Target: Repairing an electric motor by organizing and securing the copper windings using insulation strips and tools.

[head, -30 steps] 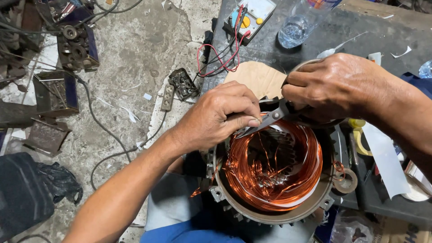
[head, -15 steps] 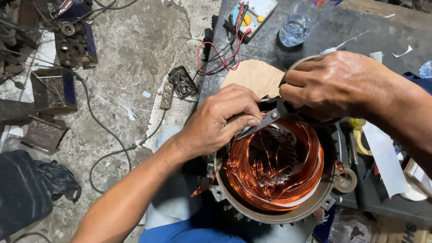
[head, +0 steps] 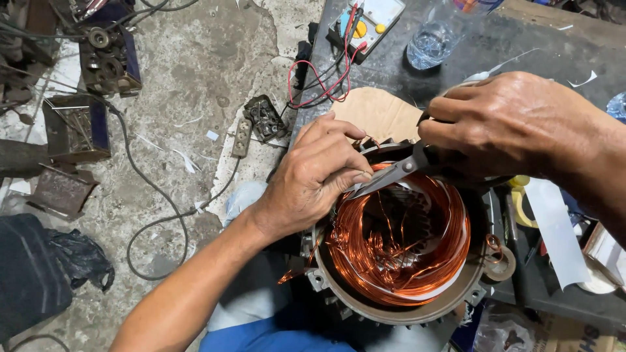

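A round motor stator (head: 391, 313) sits in front of me, its bore lined with shiny copper wire windings (head: 427, 261). My right hand (head: 515, 124) grips a pair of scissors (head: 391, 175), whose blades point left over the stator's upper rim. My left hand (head: 316, 173) rests on that rim with its fingertips pinched at the windings, right by the scissor tips. What the fingertips pinch is too small to make out.
A piece of brown cardboard (head: 378, 111) lies behind the stator on the dark workbench (head: 541, 52). A multimeter (head: 372, 19) with red and black leads and a plastic water bottle (head: 437, 36) stand farther back. Metal parts (head: 107, 55), cables and a power strip (head: 242, 135) litter the concrete floor at left.
The scissors and both hands stay at the stator's upper rim; my left fingers have shifted slightly at the blade tips.
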